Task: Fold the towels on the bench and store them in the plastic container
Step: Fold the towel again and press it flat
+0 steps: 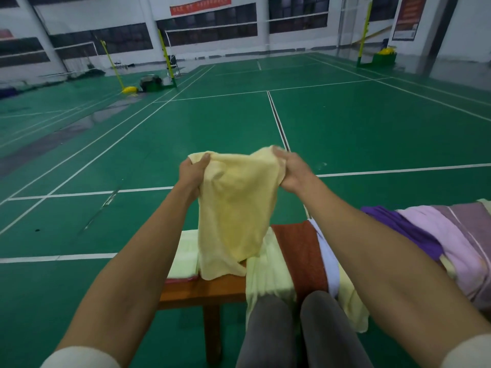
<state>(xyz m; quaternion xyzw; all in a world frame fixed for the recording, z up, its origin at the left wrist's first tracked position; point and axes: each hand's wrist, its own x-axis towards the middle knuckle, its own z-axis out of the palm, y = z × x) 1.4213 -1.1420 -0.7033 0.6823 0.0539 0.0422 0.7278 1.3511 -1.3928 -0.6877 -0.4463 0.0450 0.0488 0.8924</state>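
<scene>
Right now both hands are up in front of the person, over the wooden bench (202,289), w/ a pale yellow towel (233,208) hanging between them. Left hand (192,172) pinches the towel's top left corner, thumb on the near side & fingers curled behind the cloth. Right hand (295,172) grips the top right corner, fingers bunched round the fabric. Towel droops in the middle betw. the two hands & hangs down loosely; its bottom edge touches the bench top and rests partly on a light green towel (186,257) lying flat there. Just right of that, a second light green towel (268,272) drapes over the bench's near edge, then a rust-red towel (300,256), then a white/lavender towel (330,266) partly hidden by the right forearm. Further right sits a heap: a dark purple towel (403,229), a pink towel (451,243) and a mauve striped towel (475,221), overlapping each other. Person's legs in grey trousers (300,333) show at bottom centre, touching the draped towels. Cream sleeve cuffs (79,358) at the lower corners. Beyond lies a green badminton court floor (345,123) w/ white lines, and yellow-green net posts (166,58) near the far wall.
</scene>
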